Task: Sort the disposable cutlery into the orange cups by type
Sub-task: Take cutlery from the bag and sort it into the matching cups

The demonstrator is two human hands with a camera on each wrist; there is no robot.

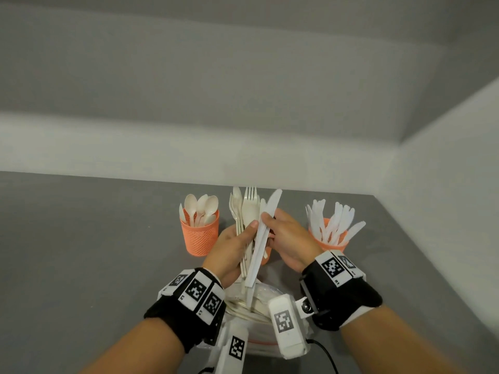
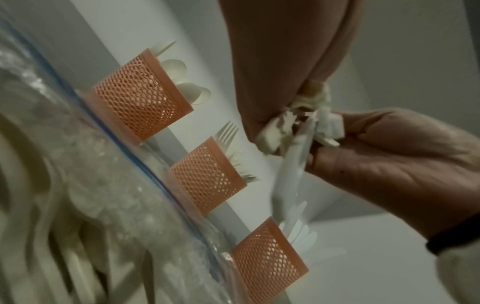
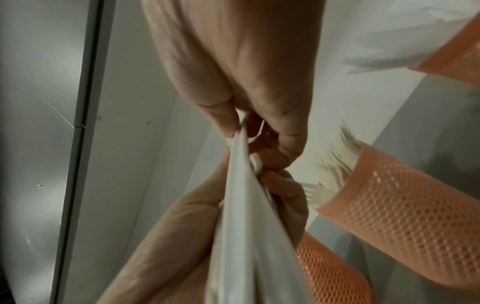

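My left hand grips an upright bundle of mixed cutlery with spoons, a fork and knives, held above the table in front of the cups. My right hand pinches a white knife at the bundle's right side between thumb and fingers. In the right wrist view the right hand's fingertips close on the knife. Three orange mesh cups stand in a row: the spoon cup, the fork cup, mostly hidden behind my hands in the head view, and the knife cup.
A clear zip bag with several more pieces of cutlery lies on the grey table under my wrists. A white wall runs behind the cups. The table's right edge lies close beside the knife cup.
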